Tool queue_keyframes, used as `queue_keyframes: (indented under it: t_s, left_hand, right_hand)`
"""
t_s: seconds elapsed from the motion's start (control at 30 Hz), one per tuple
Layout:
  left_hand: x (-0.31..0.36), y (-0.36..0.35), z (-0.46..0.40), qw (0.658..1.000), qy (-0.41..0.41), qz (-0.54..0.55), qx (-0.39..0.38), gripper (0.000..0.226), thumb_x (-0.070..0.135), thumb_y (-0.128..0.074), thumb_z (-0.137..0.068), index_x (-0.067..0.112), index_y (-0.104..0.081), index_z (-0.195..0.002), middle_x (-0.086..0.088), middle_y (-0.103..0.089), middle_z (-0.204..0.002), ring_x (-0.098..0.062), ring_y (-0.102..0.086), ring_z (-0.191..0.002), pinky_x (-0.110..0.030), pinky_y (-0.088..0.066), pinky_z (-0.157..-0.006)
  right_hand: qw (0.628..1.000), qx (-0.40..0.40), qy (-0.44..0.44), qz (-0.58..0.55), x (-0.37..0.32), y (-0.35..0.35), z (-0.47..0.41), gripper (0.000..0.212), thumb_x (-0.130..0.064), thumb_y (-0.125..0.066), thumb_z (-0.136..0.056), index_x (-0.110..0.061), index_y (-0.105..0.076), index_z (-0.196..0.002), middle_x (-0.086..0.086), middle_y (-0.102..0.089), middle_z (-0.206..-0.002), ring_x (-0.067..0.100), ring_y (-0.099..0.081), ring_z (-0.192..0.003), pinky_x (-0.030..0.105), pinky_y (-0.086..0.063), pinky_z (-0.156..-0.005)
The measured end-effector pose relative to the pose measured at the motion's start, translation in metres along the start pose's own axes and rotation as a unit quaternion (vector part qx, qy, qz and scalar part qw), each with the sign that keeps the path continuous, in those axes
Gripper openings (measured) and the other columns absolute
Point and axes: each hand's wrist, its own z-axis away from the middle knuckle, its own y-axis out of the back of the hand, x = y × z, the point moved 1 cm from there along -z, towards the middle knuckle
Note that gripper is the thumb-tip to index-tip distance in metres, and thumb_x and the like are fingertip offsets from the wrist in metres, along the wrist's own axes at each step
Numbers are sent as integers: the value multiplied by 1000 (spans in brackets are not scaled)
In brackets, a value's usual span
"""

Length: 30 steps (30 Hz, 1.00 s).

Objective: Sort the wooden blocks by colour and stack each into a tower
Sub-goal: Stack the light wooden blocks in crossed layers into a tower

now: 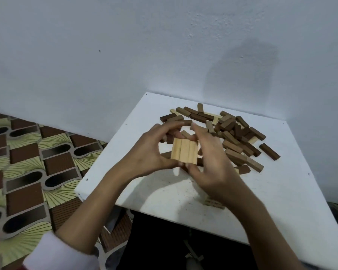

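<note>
Two hands hold a little bundle of light blocks (184, 153) up over the white counter (271, 184). There look to be three of them, side by side, all the same pale colour. The left hand (150, 151) has its grip wrapped round the left side of the bundle, thumb low and fingers curled over the top. The right hand (209, 156) squeezes the other side the same way. So both grips are grasping the light blocks — squaring them up, it seems.

Behind the hands lies a big messy pile of blocks (232, 133). Most are dark brown. A few pale ones poke out, like one at the far left edge (174, 112) and one on the right side (252, 140). One dark block (269, 151) lies a little apart, just right of the pile.

Near the front of the counter, partly hidden under the right wrist, sits something small and pale (213, 202). It may be the start of a tower, but it is too blurry and too covered to tell.

So the job looks only just begun. No full tower can be seen. The dark blocks are not sorted yet, and some light ones are mixed in with them. Most of the sorting and nearly all of the stacking is left to do.
</note>
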Motion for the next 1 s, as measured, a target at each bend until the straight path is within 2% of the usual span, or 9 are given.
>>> queue_keyframes:
  t_s: [0.1, 0.2, 0.37, 0.5, 0.6, 0.7, 0.8, 0.93, 1.0]
  left_hand:
    - [16, -18, -7, 999, 0, 38, -24, 84, 9, -87, -59, 25, -46, -131, 15, -60, -106, 5, -48, -98, -5, -38, -78]
    - [25, -46, -14, 998, -11, 42, -53, 84, 18, -87, -60, 31, -43, -132, 9, -59, -108, -2, -50, -103, -19, -43, -87]
    - [31, -74, -16, 995, -2, 22, -98, 86, 22, -84, -66, 31, -39, -138, 30, -46, -104, 1, -47, -105, -34, -48, -90]
    - [30, -85, -14, 993, -4, 4, -121, 88, 28, -83, -68, 35, -34, -140, 21, -47, -111, -12, -46, -117, -43, -47, -94]
    - [28, -89, -13, 992, -7, -11, -127, 88, 26, -82, -69, 32, -33, -141, 31, -42, -107, -11, -44, -118, -32, -44, -96]
    - [27, -93, -12, 992, -3, -10, -128, 86, 24, -82, -70, 30, -32, -141, 27, -43, -107, -8, -44, -116, -13, -39, -89]
    - [25, -96, -12, 991, 1, -10, -130, 86, 23, -81, -71, 28, -32, -142, 20, -45, -110, -4, -45, -114, -10, -39, -88]
    - [22, -97, -11, 991, 5, -10, -136, 88, 27, -81, -71, 31, -30, -142, 20, -44, -117, 3, -44, -116, -12, -39, -91]
    - [20, -97, -12, 990, 10, -5, -140, 89, 29, -81, -71, 33, -28, -143, 22, -43, -119, 9, -42, -115, -6, -37, -88]
  right_hand:
    - [1000, 21, -4, 17, 11, 27, 14, 84, -5, -70, -75, -27, -25, -143, -8, -48, -113, 2, -43, -96, 13, -40, -80]
    - [999, 26, -46, 6, 29, 44, 30, 84, -4, -71, -74, -54, -24, -122, -18, -47, -109, -8, -42, -97, 4, -39, -75]
    - [995, 17, -91, 30, 54, 47, 53, 81, -17, -73, -76, -35, -29, -141, -18, -46, -121, 6, -34, -113, 27, -37, -93]
    - [997, 12, -76, 24, 63, 50, 62, 80, -15, -72, -75, -33, -27, -139, -30, -39, -117, 1, -29, -115, 37, -34, -101]
    - [997, 5, -78, 20, 65, 49, 61, 78, -18, -72, -76, -36, -24, -135, -37, -33, -113, -6, -23, -114, 35, -29, -103]
    - [995, -7, -93, 20, 69, 47, 60, 79, -16, -73, -77, -27, -28, -140, -37, -34, -108, 1, -26, -119, 38, -30, -106]
    - [995, -10, -101, 17, 72, 46, 61, 78, -17, -72, -78, -22, -28, -143, -32, -35, -109, 10, -29, -124, 41, -32, -105]
    - [994, -12, -108, 9, 76, 45, 63, 85, -21, -74, -78, -27, -22, -144, -35, -27, -119, -1, -19, -123, 38, -26, -109]
    - [992, -18, -124, -6, 77, 44, 64, 90, -25, -75, -77, -29, -17, -146, -27, -27, -133, -4, -14, -125, 37, -22, -112]
